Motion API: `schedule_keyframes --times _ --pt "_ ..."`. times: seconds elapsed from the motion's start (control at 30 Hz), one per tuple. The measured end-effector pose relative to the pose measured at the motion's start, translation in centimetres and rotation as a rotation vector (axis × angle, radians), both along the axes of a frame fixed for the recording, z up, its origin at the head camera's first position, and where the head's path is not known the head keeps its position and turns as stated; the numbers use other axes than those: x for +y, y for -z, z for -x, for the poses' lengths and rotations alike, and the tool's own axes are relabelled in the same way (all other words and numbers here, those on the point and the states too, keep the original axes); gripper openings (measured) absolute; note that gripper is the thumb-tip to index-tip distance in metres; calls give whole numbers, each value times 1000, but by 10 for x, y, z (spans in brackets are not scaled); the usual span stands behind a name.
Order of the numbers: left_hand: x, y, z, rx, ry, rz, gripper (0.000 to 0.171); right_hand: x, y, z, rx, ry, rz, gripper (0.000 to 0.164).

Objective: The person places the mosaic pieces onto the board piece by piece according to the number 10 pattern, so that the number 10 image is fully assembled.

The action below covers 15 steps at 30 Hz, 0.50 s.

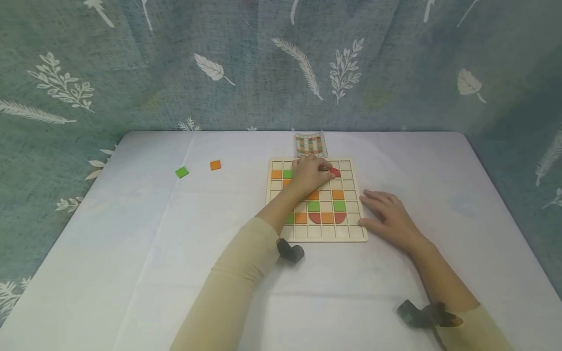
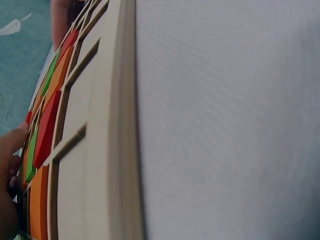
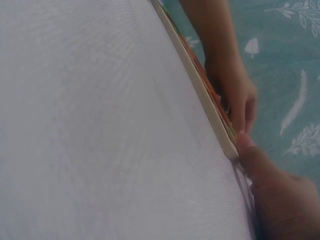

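A wooden grid board (image 1: pixel 322 235) lies on the table with orange, green and red tiles set in some of its squares. Over its upper part reaches my left hand (image 1: pixel 307 173), thumb and forefinger pinching a red tile (image 1: pixel 335 172) with a curved edge near the upper right squares. That hand covers several squares and tiles. At the board's right edge my right hand (image 1: pixel 391 218) rests with relaxed fingers, thumb and fingertips at the rim. The right wrist view shows its thumb (image 3: pixel 245 142) at the board's corner. Along the lower rows sit red rounded tiles (image 2: pixel 47 129) beside orange and green ones.
A small pattern card (image 1: pixel 311 144) with a matching coloured grid lies just behind the board. Left of the board, a green tile (image 1: pixel 182 172) and an orange tile (image 1: pixel 215 165) lie loose on the white tablecloth (image 1: pixel 197 234). A leaf-patterned curtain (image 1: pixel 263 63) hangs behind the table.
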<state>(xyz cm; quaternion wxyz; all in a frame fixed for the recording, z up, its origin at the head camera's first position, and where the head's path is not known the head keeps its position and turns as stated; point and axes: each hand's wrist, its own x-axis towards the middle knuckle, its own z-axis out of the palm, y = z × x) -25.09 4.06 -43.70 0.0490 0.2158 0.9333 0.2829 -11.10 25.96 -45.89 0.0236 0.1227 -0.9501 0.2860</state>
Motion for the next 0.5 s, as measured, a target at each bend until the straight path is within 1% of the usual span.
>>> schedule_keyframes --times 0.1,0.2,0.37,0.5 --pt "-3 -2 -2 -15 8 -10 33 0 0 0 -3 -3 -3 65" --pt "-4 -4 -3 -13 23 1 35 0 0 0 4 -4 -5 65" --pt "-12 -6 -3 1 53 23 41 -1 0 1 11 -4 0 65" --pt "-24 -8 -2 36 44 4 40 -1 0 0 13 2 3 66"
